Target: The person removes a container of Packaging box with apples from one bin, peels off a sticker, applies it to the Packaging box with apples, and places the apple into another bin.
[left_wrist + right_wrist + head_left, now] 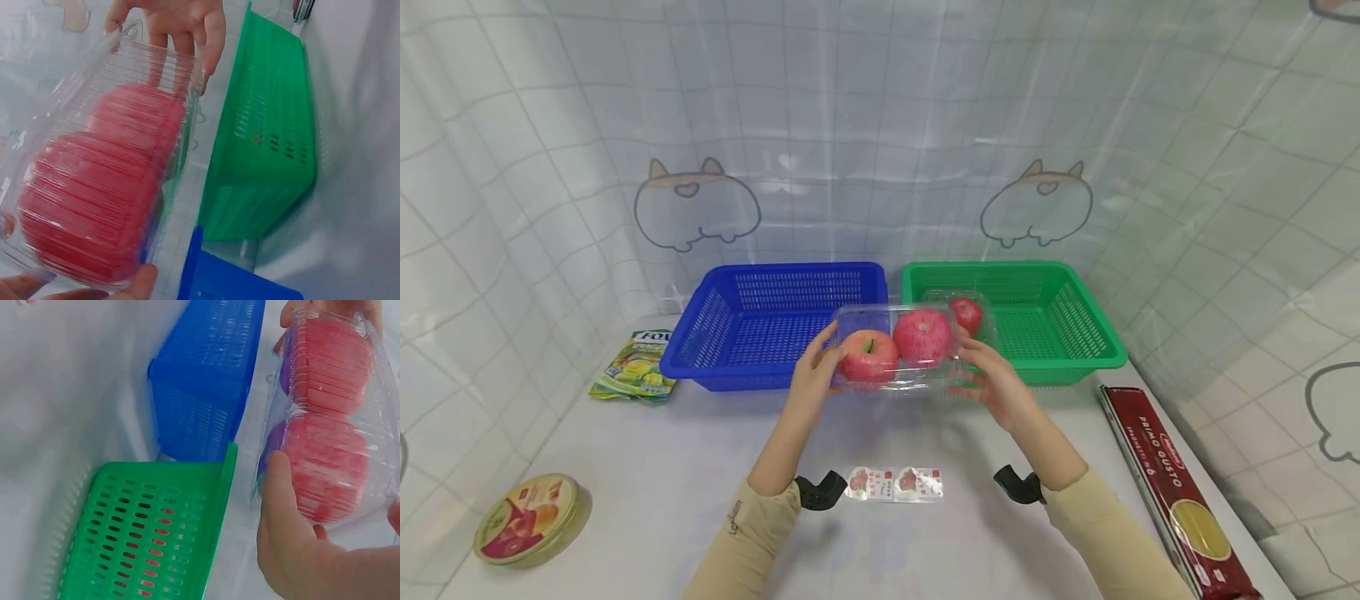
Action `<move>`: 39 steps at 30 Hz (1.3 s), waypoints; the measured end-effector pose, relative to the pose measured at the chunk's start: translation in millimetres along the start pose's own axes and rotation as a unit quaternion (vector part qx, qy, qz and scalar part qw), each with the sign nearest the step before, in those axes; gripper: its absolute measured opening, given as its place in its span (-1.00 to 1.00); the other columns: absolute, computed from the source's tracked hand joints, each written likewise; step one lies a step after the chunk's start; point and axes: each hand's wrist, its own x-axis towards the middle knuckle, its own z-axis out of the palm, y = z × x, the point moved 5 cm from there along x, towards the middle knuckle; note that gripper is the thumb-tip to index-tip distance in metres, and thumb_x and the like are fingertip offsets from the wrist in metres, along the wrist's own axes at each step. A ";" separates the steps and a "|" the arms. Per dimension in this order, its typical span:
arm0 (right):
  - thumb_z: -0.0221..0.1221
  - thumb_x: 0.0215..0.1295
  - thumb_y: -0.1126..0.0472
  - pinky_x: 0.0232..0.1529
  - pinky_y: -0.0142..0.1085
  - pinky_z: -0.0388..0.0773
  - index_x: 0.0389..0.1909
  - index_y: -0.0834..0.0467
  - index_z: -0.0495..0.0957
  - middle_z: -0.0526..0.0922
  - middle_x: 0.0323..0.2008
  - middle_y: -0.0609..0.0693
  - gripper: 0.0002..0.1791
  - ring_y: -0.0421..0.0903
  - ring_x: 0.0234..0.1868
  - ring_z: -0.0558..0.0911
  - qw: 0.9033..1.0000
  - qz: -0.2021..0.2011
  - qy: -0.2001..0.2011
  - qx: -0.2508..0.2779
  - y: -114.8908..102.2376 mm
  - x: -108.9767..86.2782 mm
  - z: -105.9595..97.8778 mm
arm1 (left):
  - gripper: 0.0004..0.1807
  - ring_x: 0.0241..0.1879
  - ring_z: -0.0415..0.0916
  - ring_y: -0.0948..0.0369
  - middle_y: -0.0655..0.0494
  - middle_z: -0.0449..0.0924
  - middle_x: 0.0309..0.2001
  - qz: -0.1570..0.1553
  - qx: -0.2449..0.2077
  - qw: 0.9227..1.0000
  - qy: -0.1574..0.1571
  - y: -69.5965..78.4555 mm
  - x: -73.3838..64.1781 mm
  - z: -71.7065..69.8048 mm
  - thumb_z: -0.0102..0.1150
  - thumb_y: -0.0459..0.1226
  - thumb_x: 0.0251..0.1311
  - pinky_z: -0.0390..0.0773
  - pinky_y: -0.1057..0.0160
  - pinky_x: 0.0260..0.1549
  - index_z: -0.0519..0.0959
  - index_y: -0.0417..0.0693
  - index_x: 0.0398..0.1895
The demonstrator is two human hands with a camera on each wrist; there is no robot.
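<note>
A clear plastic clamshell box (917,377) is held up in front of the two baskets, gripped at its ends by both hands. Inside it lie two red apples (869,357), side by side. My left hand (811,371) holds the left end, thumb and fingers bent around the edge. At the opposite end my right hand (994,379) grips the plastic in the same way. In the right wrist view the right thumb presses along the side of the box (325,412). Another clear pack with a red apple (966,315) sits in the green basket (1075,364), partly hidden behind the held box.
Beside the green basket stands a blue basket (775,383). A snack bag (638,367) lies left of it, and a round tin (531,521) is nearer on the left. Two apple stickers (893,484) lie in front. A red spaghetti box (1176,492) runs along the right edge.
</note>
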 end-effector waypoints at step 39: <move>-0.07 0.23 0.20 -0.10 -0.08 0.51 0.17 0.32 0.08 0.42 -0.13 0.01 -0.47 -0.06 -0.16 0.48 0.996 0.069 -0.034 -0.045 71.2 -44.8 -12.9 | -0.35 0.35 -0.26 -0.26 -0.32 -0.29 0.40 -0.062 0.073 0.987 -0.126 -54.5 -77.3 11.0 -0.24 -0.23 0.42 0.16 -0.22 0.12 -0.21 -0.19 0.44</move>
